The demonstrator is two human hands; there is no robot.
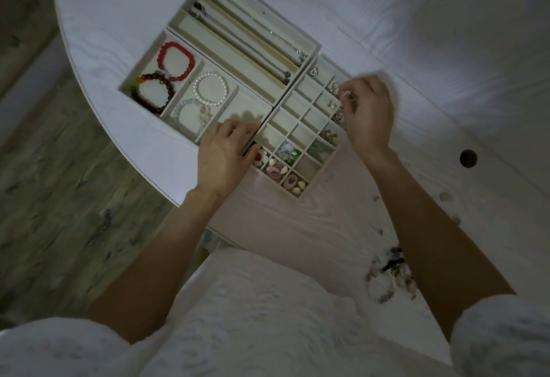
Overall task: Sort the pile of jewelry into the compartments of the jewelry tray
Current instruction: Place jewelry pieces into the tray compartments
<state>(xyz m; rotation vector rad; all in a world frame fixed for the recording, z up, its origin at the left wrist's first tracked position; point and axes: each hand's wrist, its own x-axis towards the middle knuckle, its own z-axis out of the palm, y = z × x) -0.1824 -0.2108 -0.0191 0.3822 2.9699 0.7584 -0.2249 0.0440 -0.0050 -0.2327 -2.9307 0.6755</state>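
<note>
The cream, multi-compartment jewelry tray [208,46] lies on the white wood-grain table [416,34], directly beyond and between both hands. The left hand [221,159] rests on the tray's near edge with fingers curled over the rim, beside a compartment of small pink and cream pieces [279,169]. The right hand [367,111] is over the small-cell grid [300,126], fingertips pinching a small metallic item [346,96] too blurred to identify. Beyond the left hand sit a red bead bracelet [176,60], a dark red bead bracelet [154,90] and a white pearl bracelet [210,88]. The unsorted jewelry pile [387,275] lies near the right forearm, partly hidden behind it and dim.
</note>
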